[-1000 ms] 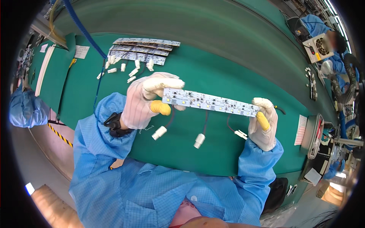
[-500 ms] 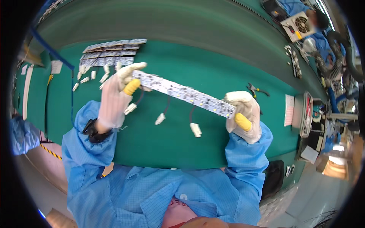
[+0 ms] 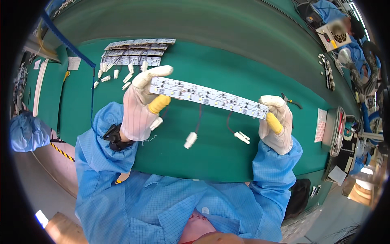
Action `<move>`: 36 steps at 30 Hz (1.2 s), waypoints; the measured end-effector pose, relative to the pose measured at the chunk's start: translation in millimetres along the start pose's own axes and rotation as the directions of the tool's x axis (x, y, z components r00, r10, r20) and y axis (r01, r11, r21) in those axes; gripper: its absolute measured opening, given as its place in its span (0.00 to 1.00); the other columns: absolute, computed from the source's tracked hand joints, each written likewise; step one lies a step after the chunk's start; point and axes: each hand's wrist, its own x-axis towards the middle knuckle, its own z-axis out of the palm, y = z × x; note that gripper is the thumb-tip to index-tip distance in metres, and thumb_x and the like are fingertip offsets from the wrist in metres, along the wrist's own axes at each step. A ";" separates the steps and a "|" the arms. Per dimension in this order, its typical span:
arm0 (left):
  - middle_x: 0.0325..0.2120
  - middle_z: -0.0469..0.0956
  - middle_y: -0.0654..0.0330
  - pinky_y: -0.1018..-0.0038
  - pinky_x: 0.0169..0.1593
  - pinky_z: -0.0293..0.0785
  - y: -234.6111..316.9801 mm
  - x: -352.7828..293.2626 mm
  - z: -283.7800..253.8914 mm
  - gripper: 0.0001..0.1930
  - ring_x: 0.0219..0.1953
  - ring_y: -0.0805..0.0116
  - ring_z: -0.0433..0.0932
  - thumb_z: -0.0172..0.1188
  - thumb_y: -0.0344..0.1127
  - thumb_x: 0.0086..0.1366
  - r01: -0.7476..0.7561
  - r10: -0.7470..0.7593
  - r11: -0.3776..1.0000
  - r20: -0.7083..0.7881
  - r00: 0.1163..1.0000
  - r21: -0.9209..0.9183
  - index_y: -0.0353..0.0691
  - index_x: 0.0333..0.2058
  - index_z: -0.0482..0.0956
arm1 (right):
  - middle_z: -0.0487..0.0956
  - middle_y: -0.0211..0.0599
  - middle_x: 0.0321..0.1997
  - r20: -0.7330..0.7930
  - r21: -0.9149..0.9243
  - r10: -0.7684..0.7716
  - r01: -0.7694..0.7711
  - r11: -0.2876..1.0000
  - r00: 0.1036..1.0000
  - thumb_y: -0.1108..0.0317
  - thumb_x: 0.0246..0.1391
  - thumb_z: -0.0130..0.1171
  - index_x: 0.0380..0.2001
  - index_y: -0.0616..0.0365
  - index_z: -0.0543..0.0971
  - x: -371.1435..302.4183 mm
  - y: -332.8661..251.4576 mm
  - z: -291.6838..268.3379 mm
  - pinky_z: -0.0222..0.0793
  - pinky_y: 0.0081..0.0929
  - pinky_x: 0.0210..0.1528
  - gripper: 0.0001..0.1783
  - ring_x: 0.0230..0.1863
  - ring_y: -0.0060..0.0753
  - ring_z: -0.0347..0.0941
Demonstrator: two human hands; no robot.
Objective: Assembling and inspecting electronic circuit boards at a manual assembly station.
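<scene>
A long white LED circuit board (image 3: pixel 209 97) spans between my two gloved hands, its left end slightly higher than the right. My left hand (image 3: pixel 148 91), with a yellow cover on the thumb, pinches the left end. Gripping the right end is my right hand (image 3: pixel 277 122), its thumb likewise covered in yellow. Dark wires hang from the board's lower edge and end in white connectors: one (image 3: pixel 156 123) beside my left hand, one (image 3: pixel 190 140) near the middle, one (image 3: pixel 242 137) toward my right hand. Small chips and yellowish LEDs show on the board's face.
Several similar boards (image 3: pixel 138 53) lie stacked at the back left, their white connectors (image 3: pixel 116 74) spread in front. Pliers (image 3: pixel 291 101) rest on the green mat (image 3: pixel 195 162) beyond my right hand. A clear bin (image 3: pixel 335 132) stands at right; a blue coiled cord (image 3: pixel 67 38) hangs at left.
The board has come to a flatter tilt, and its hanging connectors have swung. Both hands still hold its ends. The whole view has shifted, with the surroundings now further right.
</scene>
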 end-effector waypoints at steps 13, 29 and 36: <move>0.51 0.68 0.57 0.72 0.54 0.70 -7.1 -10.6 2.8 0.32 0.48 0.70 0.73 0.64 0.22 0.55 -0.056 0.076 0.960 0.063 0.995 -0.275 0.35 0.58 0.60 | 0.77 0.41 0.38 -0.078 -0.203 0.060 -0.075 0.976 0.995 0.57 0.52 0.64 0.48 0.65 0.70 -6.6 -1.2 0.2 0.59 0.11 0.21 0.28 0.20 0.18 0.71; 0.42 0.78 0.58 0.75 0.48 0.77 -10.0 -12.9 -4.0 0.24 0.43 0.70 0.80 0.67 0.26 0.53 -0.016 -0.029 0.978 0.211 0.977 0.210 0.37 0.50 0.73 | 0.62 0.42 0.61 -0.188 -0.961 -0.198 -0.222 -0.164 0.962 0.62 0.49 0.64 0.64 0.41 0.61 -35.0 18.1 -133.7 0.57 0.37 0.64 0.39 0.64 0.46 0.56; 0.42 0.78 0.59 0.74 0.49 0.77 -9.6 -16.0 -2.6 0.24 0.43 0.71 0.79 0.68 0.28 0.53 0.001 -0.044 0.976 0.191 0.981 0.218 0.37 0.50 0.73 | 0.61 0.44 0.65 -0.069 -0.997 -0.219 -0.060 0.048 0.973 0.44 0.44 0.62 0.62 0.47 0.64 -18.5 1.1 -148.7 0.55 0.39 0.64 0.43 0.66 0.47 0.55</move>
